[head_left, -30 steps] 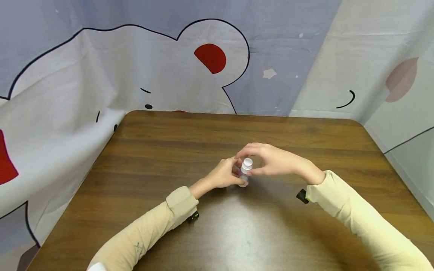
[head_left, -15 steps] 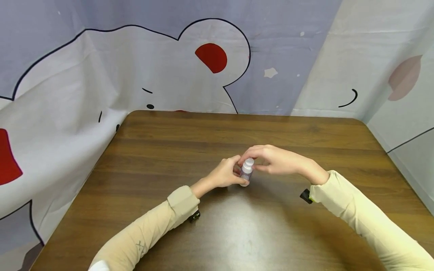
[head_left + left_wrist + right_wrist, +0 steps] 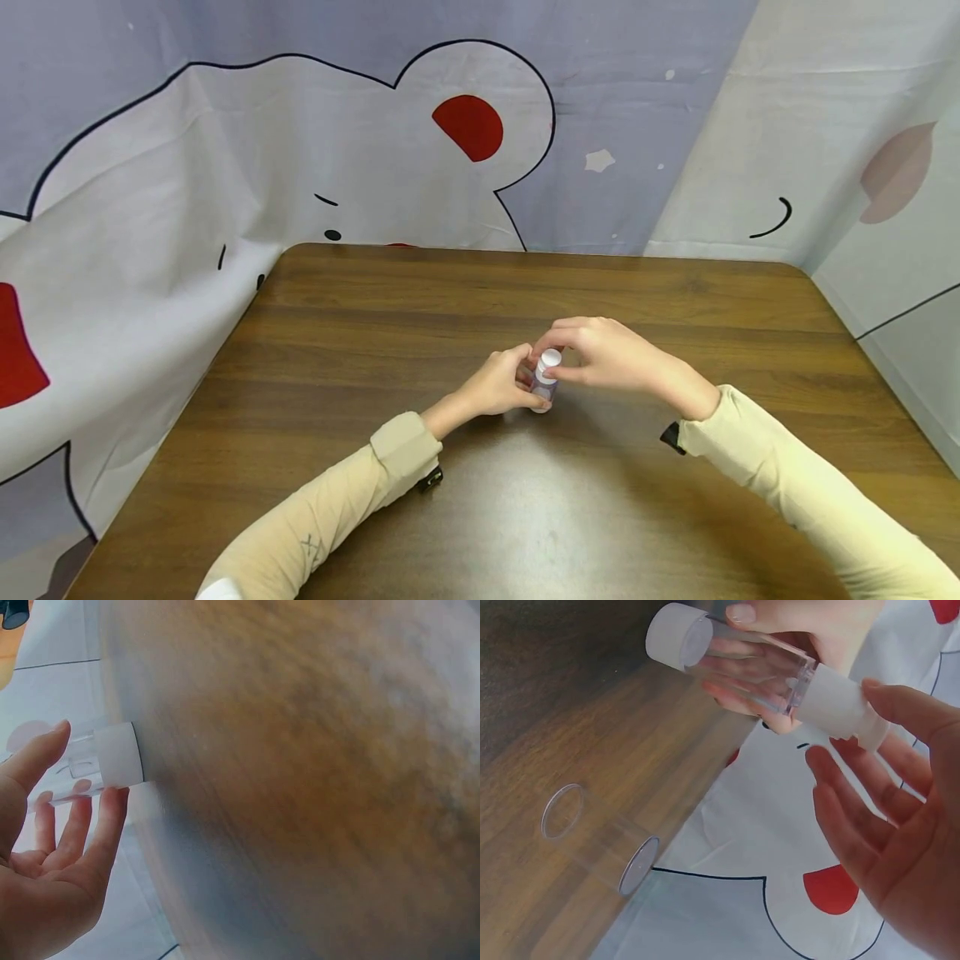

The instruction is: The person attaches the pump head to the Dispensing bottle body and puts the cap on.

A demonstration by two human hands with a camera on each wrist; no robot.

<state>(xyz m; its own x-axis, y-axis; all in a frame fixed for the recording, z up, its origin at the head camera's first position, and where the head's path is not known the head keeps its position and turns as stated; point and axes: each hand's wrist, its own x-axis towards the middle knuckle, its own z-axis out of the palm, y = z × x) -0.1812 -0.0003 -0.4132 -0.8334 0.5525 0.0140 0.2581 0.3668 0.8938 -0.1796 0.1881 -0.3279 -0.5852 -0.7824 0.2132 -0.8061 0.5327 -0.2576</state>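
Note:
A small clear bottle [image 3: 543, 390] with a white base and a white top [image 3: 836, 701] stands on the table, upright in the head view. My left hand [image 3: 491, 385] grips its body from the left; in the left wrist view the thumb lies on one side and fingertips rest along the other, by the white base [image 3: 120, 754]. My right hand [image 3: 618, 357] reaches over from the right, thumb and fingers around the white top. In the right wrist view its thumb touches that top. Near there a clear empty-looking cylinder [image 3: 604, 836] stands on the table.
The brown wooden table [image 3: 360, 317] reaches to a patterned curtain [image 3: 337, 150] at the back and left. A pale wall-like cloth [image 3: 900, 275] borders it on the right. Dark wrist straps [image 3: 431, 478] show at the cuffs.
My right thumb and fingers have shifted about the bottle's top: the thumb drew off to its right half a second ago and now lies across its front. The left hand stays in place.

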